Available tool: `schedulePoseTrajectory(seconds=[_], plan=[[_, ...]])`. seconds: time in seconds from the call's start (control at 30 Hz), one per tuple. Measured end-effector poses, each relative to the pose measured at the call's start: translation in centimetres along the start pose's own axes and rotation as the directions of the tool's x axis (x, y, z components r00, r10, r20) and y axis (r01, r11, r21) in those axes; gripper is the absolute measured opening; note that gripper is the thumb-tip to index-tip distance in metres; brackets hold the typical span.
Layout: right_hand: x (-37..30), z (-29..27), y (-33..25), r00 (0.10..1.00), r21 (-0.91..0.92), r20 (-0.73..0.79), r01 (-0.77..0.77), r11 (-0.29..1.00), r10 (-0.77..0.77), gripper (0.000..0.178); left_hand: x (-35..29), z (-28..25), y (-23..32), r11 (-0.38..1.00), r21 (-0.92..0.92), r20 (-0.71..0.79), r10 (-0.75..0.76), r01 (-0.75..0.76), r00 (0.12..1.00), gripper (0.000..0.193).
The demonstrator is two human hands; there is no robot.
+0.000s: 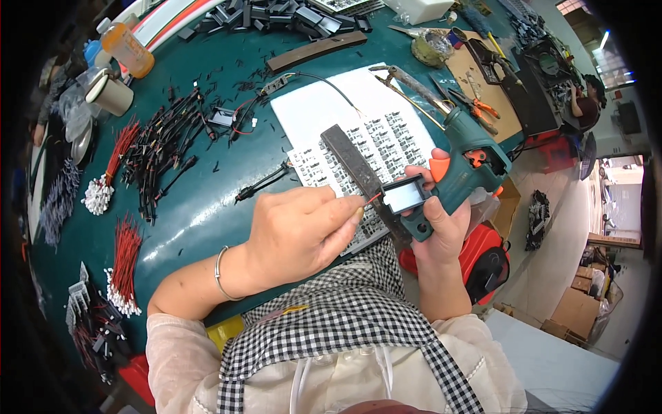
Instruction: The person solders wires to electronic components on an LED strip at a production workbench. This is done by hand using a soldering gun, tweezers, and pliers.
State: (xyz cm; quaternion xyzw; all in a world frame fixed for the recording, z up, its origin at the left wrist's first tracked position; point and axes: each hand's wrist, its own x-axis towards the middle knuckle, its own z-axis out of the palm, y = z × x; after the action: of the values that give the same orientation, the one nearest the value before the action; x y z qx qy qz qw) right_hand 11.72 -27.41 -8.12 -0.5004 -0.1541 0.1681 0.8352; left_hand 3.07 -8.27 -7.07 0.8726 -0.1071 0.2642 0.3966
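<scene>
My left hand (pixel 296 231) is closed, thumb and forefinger pinching a thin red wire (pixel 373 200). This wire leads into a small black plastic case (pixel 405 194) with a shiny pale inner face. My right hand (pixel 445 221) closes round the case and the handle of a green soldering gun (pixel 469 152) with an orange trigger. The gun's metal nozzle (pixel 420 88) points up and away over the bench. Beneath lies a dark bar (pixel 352 160), resting across a panel of small white circuit boards (pixel 396 141). Some right fingers are hidden behind the case.
Black cable leads (pixel 165 145) and red wire bundles with white ends (pixel 124 255) lie left on the green bench (pixel 207 179). Black cases (pixel 276 17) are heaped at the back. Orange-handled pliers (pixel 476 107) lie to the right. Another person (pixel 588 103) sits at far right.
</scene>
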Motion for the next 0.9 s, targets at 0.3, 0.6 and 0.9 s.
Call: schedulePoseTrajectory(seconds=[0.3, 0.6, 0.9], plan=[[-0.1, 0.2, 0.1, 1.0, 0.016, 0.006, -0.009, 1.0, 0.009, 0.071, -0.3, 0.8, -1.2, 0.97, -0.228, 0.037, -0.078, 0.084, 0.996, 0.013], [0.1, 0.5, 0.8, 0.996, -0.12, 0.084, -0.011, 0.993, 0.021, 0.077, 0.6, 0.1, 0.1, 0.853, -0.435, 0.24, -0.198, 0.288, 0.95, 0.03], [-1.0, 0.4, 1.3, 0.994, -0.203, 0.105, -0.011, 0.979, 0.033, 0.077, 0.3, 0.7, 0.0, 0.962, -0.257, 0.144, -0.05, 0.087, 0.988, 0.007]])
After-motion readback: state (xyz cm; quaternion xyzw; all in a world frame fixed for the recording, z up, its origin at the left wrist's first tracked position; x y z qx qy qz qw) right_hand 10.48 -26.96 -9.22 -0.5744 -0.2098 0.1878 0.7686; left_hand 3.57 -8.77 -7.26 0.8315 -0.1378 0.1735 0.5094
